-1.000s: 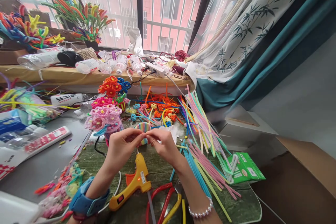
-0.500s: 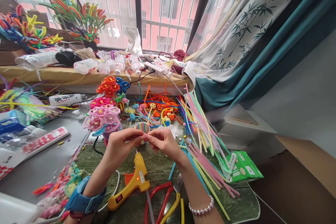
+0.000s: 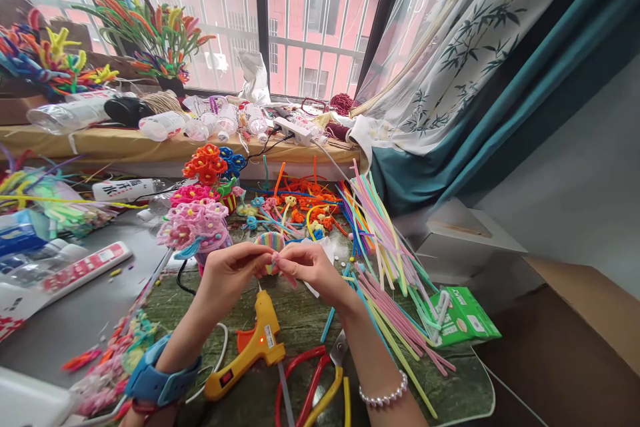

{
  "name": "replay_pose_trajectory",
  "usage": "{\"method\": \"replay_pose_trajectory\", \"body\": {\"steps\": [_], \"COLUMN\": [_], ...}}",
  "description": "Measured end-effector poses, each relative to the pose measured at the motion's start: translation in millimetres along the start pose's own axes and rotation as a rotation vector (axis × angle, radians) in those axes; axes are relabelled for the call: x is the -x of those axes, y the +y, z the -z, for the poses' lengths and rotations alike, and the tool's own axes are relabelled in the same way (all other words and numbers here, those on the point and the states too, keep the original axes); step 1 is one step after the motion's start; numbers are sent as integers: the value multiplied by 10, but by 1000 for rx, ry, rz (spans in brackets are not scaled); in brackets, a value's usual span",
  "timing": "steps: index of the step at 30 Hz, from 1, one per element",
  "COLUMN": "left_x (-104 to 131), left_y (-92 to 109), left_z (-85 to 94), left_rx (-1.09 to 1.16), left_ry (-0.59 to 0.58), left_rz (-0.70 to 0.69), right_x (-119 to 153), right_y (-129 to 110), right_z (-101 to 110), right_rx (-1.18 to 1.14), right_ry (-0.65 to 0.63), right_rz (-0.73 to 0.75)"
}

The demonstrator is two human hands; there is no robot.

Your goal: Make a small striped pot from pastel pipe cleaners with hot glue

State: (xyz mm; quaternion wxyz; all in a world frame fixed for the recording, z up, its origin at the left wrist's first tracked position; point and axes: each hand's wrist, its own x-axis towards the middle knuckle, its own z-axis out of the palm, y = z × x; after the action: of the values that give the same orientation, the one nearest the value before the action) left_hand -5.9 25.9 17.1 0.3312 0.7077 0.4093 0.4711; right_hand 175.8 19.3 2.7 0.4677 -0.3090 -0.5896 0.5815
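My left hand [image 3: 233,271] and my right hand [image 3: 311,271] meet over the table, fingertips pinched together. Between them is a small pink fuzzy piece [image 3: 276,259], which looks like bent pipe cleaner; the fingers cover most of it. Just behind stands a round pastel-striped object [image 3: 270,241], partly hidden by the hands. Below my left hand lies a yellow glue gun [image 3: 260,340], its orange light lit and its nozzle pointing up toward the fingers. Red-handled scissors [image 3: 306,373] and yellow-handled pliers or cutters [image 3: 336,373] lie under my right forearm.
Pipe-cleaner flowers in pink [image 3: 197,223] and orange [image 3: 204,161] stand beyond my left hand. Loose pastel pipe cleaners [image 3: 383,240] spread to the right, beside a green packet [image 3: 470,313]. Plastic bottles [image 3: 163,125] and a power strip [image 3: 295,130] line the windowsill.
The fingertips have shifted slightly, and more of the pink piece shows between them. Both hands stay in nearly the same place; the tools have not moved.
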Motion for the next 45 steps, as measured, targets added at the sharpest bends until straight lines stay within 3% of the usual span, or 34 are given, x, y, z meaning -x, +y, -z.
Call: {"method": "replay_pose_trajectory", "body": {"steps": [3,9,16,23,32,34,37,41,45], "left_x": [-2,51,77,60,20,58,241,704,1130], "left_y": [-5,8,40,62,62,77,126,197,166], "left_z": [-16,-113,-131,-65,16,46,77,40,-44], "left_rx": [-11,-9,131,207,197,120,-223,-674,-864], "left_ry": [48,-9,108,183,231,273,333,-44,-233], "left_rz": [24,17,79,138,148,139,117,173,301], "right_x": [-20,-49,-30,-4,31,38,54,100,157], "right_y": [-2,75,37,71,115,113,99,102,193], "right_z": [4,-5,9,60,78,101,144,179,176], "right_rx": [-51,-281,-278,-33,652,728,798,860,858], "right_ry": [105,213,208,293,373,373,374,332,267], "right_rz": [14,-38,-66,110,436,475,498,492,485]}}
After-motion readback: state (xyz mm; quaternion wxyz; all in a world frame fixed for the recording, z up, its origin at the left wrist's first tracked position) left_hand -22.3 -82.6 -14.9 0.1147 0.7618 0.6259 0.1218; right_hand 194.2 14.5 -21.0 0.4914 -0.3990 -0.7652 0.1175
